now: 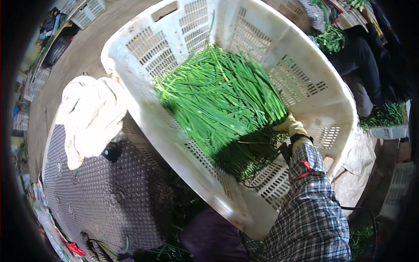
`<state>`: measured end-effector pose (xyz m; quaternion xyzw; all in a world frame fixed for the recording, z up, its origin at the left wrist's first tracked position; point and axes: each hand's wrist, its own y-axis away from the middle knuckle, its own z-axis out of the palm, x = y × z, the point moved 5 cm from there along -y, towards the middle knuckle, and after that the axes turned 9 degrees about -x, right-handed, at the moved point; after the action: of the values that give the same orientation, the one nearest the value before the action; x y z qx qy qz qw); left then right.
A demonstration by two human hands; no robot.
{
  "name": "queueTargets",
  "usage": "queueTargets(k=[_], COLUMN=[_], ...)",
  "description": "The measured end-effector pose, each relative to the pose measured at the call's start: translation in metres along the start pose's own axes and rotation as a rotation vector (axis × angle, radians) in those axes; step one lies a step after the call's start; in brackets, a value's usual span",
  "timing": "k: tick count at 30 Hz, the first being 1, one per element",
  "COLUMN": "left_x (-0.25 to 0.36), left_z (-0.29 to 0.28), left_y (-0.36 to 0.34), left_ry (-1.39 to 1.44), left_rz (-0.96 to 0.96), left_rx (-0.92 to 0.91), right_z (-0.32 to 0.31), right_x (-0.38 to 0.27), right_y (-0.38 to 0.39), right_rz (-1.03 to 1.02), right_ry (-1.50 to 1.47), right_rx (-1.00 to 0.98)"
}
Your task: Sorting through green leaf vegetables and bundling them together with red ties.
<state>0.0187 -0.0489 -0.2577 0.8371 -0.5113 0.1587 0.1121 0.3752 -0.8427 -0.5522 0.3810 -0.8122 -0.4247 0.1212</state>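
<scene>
Long green garlic chives [222, 91] lie stacked in a big white slatted plastic basket [305, 52], their near part in shadow. My right hand [295, 126], in a pale yellowish glove, reaches into the basket from the lower right. It touches the right end of the pile, thumb and finger spread apart against the leaves; the other fingers are hidden. A dark band circles that wrist, over a checked sleeve [310, 196]. My left hand does not show.
A white cloth [94, 113] hangs beside the basket's left rim, above a dark patterned cover [104, 187]. At right, a person in dark clothes [371, 65] sits near more greens [384, 115]. White crates [88, 13] stand at the far left. A thin cable [364, 210] runs at lower right.
</scene>
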Motion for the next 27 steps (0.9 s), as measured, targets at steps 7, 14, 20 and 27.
queueTargets(k=[7,14,20,27], left_x=[0.005,0.009,0.012,0.009], left_z=[0.002,-0.001,0.008,0.014], left_y=[0.006,-0.002,-0.010,-0.017], left_ry=[-0.043,-0.067,-0.093,-0.096], left_rz=[-0.016,0.013,0.013,0.026], left_rx=[0.054,0.095,0.096,0.111], right_z=[0.000,0.031,0.037,0.030], right_x=[-0.010,-0.035,-0.030,-0.024], right_y=[0.003,0.020,0.010,0.007], right_rz=[-0.059,0.185,0.141,-0.057], right_ry=[0.108,0.106,0.019,-0.032], right_rx=[-0.002,-0.096,0.030,-0.185])
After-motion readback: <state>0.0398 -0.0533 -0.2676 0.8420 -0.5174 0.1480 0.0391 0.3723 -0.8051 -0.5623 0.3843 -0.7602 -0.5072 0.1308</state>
